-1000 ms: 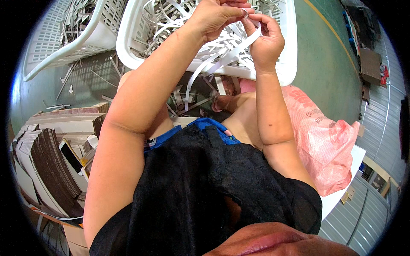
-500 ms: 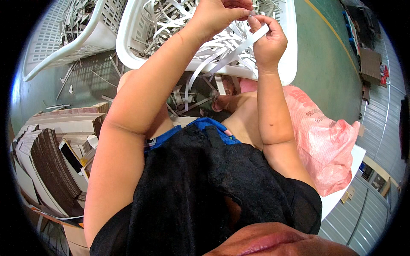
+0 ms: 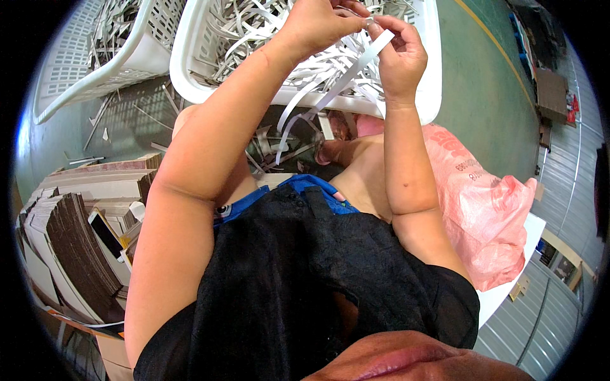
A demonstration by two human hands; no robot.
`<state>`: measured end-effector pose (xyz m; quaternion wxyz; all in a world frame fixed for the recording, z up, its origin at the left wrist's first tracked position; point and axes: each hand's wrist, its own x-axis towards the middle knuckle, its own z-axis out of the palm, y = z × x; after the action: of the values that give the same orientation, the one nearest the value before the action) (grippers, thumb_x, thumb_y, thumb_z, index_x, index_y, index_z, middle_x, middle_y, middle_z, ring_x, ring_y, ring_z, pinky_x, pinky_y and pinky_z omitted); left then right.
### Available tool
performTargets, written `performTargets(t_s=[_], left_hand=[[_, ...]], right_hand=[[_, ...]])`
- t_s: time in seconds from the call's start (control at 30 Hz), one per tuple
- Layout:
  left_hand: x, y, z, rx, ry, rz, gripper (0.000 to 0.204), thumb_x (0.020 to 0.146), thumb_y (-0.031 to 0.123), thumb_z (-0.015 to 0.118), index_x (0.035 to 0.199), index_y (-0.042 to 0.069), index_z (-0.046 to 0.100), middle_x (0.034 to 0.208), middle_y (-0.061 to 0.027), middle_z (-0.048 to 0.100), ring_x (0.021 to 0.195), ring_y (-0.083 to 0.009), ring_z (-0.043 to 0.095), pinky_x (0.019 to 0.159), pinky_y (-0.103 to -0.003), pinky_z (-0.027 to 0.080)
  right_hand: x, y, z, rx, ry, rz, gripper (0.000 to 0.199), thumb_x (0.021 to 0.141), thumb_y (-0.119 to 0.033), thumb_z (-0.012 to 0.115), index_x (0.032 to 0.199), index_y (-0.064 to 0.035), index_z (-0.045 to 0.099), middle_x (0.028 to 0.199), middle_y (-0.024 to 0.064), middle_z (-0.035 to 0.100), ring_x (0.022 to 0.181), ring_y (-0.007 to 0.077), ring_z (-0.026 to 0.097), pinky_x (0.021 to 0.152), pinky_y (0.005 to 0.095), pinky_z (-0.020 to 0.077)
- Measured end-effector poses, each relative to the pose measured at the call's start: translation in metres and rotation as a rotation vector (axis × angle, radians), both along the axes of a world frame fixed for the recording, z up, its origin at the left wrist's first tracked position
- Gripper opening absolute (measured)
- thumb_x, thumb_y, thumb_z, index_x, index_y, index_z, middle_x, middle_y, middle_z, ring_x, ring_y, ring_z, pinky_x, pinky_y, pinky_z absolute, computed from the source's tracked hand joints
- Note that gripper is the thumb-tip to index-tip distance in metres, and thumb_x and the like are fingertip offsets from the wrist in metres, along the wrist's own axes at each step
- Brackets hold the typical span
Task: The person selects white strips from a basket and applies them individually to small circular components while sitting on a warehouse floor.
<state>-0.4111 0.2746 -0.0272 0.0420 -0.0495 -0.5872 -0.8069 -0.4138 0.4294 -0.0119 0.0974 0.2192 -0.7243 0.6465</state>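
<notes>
Over the white plastic basket, my two hands come together fingertip to fingertip. My left hand is closed, thumb and fingers pinching a small pale loop of strip at the meeting point. My right hand is closed too, pinching the same spot. A long white strip runs from beside my right hand's fingers, hanging down past the basket's near rim and curling at its lower end. Inside the basket lies a tangle of similar white strips. How the strip passes between the fingertips is too small to tell.
A second white basket with grey scraps stands at the left. Stacked cardboard sheets and a phone are at my left side. A pink woven sack lies at my right. Loose scraps litter the green floor.
My hands stay together at almost the same place, with a slight shift of the fingers. The hanging strip has swung a little to the left, and its free top end sits slightly higher.
</notes>
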Motion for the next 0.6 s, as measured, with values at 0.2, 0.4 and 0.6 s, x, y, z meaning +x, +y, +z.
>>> performTargets(t_s=[0.2, 0.4, 0.6], left_hand=[[-0.002, 0.004, -0.008, 0.036, 0.011, -0.017, 0.045, 0.078, -0.002, 0.071, 0.12, 0.001, 0.055, 0.094, -0.006, 0.063, 0.082, -0.0113, 0.061, 0.073, -0.025, 0.053], [0.002, 0.007, -0.014, 0.366, -0.138, -0.157, 0.035, 0.08, 0.0, 0.07, 0.113, -0.001, 0.058, 0.094, -0.0071, 0.065, 0.082, -0.0148, 0.064, 0.075, -0.027, 0.053], [0.0, 0.005, -0.011, 0.371, -0.217, -0.138, 0.026, 0.081, 0.006, 0.07, 0.105, 0.001, 0.061, 0.091, -0.0063, 0.065, 0.078, -0.014, 0.063, 0.073, -0.025, 0.052]], right_hand=[[-0.003, 0.008, -0.005, 0.072, 0.01, -0.036, 0.01, 0.085, -0.005, 0.069, 0.093, -0.0006, 0.066, 0.084, 0.002, 0.065, 0.081, 0.0095, 0.062, 0.071, 0.0201, 0.0482], [-0.003, 0.007, -0.006, -0.055, -0.18, -0.021, 0.014, 0.089, -0.013, 0.067, 0.092, -0.0003, 0.064, 0.081, 0.0024, 0.064, 0.074, 0.0087, 0.058, 0.067, 0.0203, 0.0456], [-0.003, 0.007, -0.007, -0.045, -0.191, 0.015, 0.017, 0.089, -0.016, 0.068, 0.094, -0.0004, 0.063, 0.081, 0.0029, 0.064, 0.072, 0.0089, 0.057, 0.067, 0.0212, 0.0462]])
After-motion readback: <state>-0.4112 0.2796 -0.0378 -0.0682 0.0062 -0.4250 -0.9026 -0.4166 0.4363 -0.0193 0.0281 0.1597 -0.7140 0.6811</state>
